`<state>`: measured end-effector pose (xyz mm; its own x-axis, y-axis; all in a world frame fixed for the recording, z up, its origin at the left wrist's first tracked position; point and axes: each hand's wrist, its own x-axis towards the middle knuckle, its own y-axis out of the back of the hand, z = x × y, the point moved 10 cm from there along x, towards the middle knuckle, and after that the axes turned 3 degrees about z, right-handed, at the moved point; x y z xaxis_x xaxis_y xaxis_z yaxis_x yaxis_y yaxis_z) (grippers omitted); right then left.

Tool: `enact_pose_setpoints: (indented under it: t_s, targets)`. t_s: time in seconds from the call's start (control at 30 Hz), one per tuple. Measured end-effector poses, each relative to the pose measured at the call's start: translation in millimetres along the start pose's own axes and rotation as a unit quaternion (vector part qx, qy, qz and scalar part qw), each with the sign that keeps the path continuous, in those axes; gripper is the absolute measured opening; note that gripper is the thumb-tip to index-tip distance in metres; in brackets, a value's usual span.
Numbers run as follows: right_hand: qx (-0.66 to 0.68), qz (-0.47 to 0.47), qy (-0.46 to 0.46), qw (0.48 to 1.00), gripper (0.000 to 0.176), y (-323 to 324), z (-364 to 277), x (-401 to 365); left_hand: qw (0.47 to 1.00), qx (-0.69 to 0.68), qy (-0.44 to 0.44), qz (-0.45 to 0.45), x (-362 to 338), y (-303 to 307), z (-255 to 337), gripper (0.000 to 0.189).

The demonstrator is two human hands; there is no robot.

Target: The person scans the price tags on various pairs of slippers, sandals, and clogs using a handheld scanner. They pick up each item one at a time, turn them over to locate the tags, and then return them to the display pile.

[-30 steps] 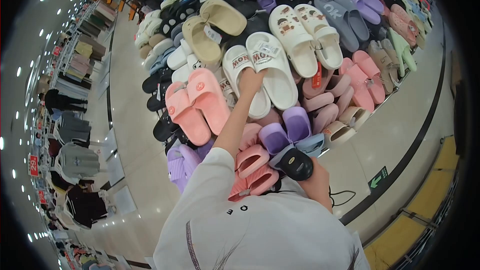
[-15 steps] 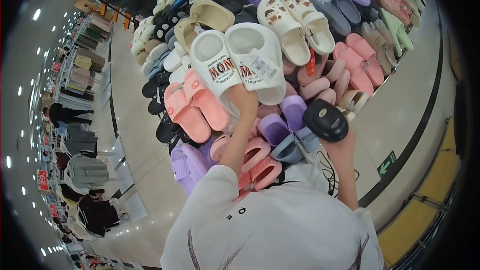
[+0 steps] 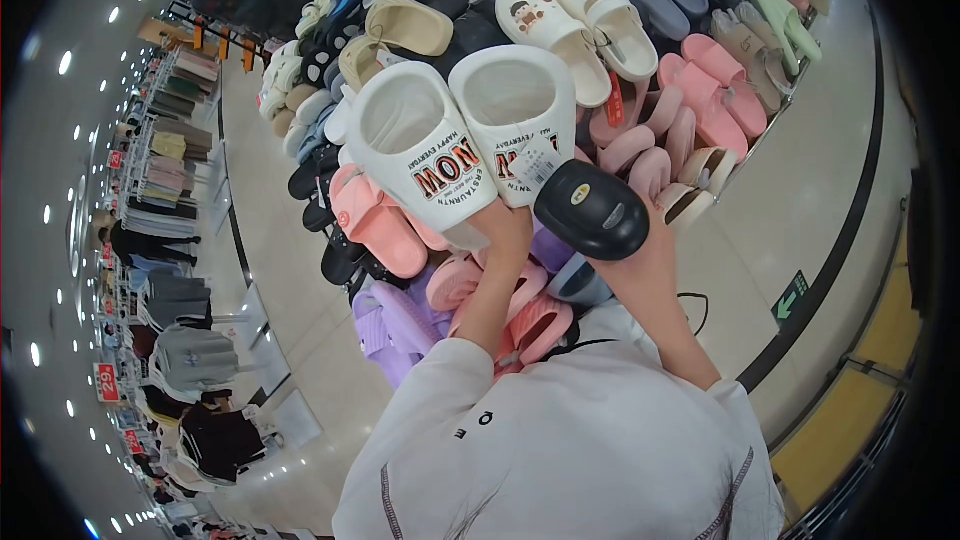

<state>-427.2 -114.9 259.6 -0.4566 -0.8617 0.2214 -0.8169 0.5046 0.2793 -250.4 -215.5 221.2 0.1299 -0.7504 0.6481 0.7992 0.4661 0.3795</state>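
My left hand (image 3: 507, 225) holds up a pair of white slippers (image 3: 450, 135) with red and black "MON" lettering, soles toward the display. A paper price tag (image 3: 536, 165) hangs on the right slipper. My right hand (image 3: 645, 255) grips a black handheld barcode scanner (image 3: 592, 208), its head right beside the tag. A black cable (image 3: 690, 310) trails down from the scanner.
A sloped display table is piled with slippers: pink pairs (image 3: 375, 220), purple ones (image 3: 385, 325), beige (image 3: 395, 35), cream with cartoon figures (image 3: 570, 15). Glossy floor (image 3: 800, 200) with a green arrow sticker (image 3: 790, 300) lies to the right. Clothing racks (image 3: 170, 320) line the left aisle.
My left hand lifted the white slippers off the pile toward me. My right hand raised the scanner from waist height up to the tag.
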Motion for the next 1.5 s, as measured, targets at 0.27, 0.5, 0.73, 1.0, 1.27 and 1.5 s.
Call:
enact_pose_setpoints:
  t_s: [0.27,0.5,0.73,1.0,1.27,1.5]
  targets:
    - [-0.004,0.007,-0.016,1.0,0.045,-8,10,0,0.997,-0.074,-0.022,0.011,-11,6,12,0.035]
    - [0.008,-0.017,-0.02,1.0,0.045,-13,16,-2,0.997,-0.054,-0.001,0.048,-5,7,-6,0.037]
    - [-0.017,0.008,-0.065,0.998,0.046,7,53,-27,0.974,-0.163,0.12,0.1,56,-8,-49,0.037]
    - [-0.042,0.018,-0.1,0.994,0.043,26,85,-53,0.996,0.014,0.045,0.075,100,-71,-69,0.034]
    - [-0.091,0.031,-0.146,0.985,0.039,38,91,-61,0.98,0.123,0.153,-0.03,84,-107,-144,0.034]
    - [-0.1,0.022,-0.127,0.987,0.041,39,92,-65,0.971,0.166,0.158,-0.07,73,-111,-145,0.037]
